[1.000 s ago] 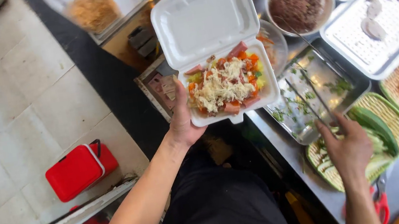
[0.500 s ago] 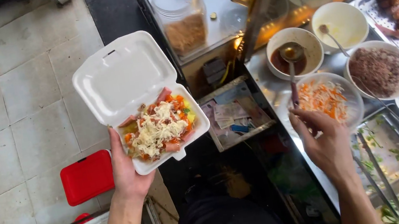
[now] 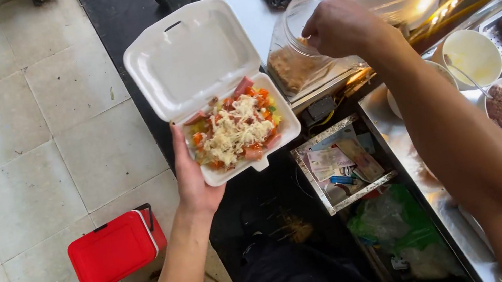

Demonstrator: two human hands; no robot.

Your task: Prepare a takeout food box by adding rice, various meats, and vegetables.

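Open white foam box [image 3: 216, 92] of shredded salad, clear tilted jar [image 3: 298, 51] of brown crumbs

Soft daylight, warm glare upper right

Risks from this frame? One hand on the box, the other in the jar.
1. The open white foam clamshell box rests on the left hand alone, over the tiled floor; a tilt could spill the filling.
2. The right hand reaches into the clear plastic jar near the counter edge; it might tip.
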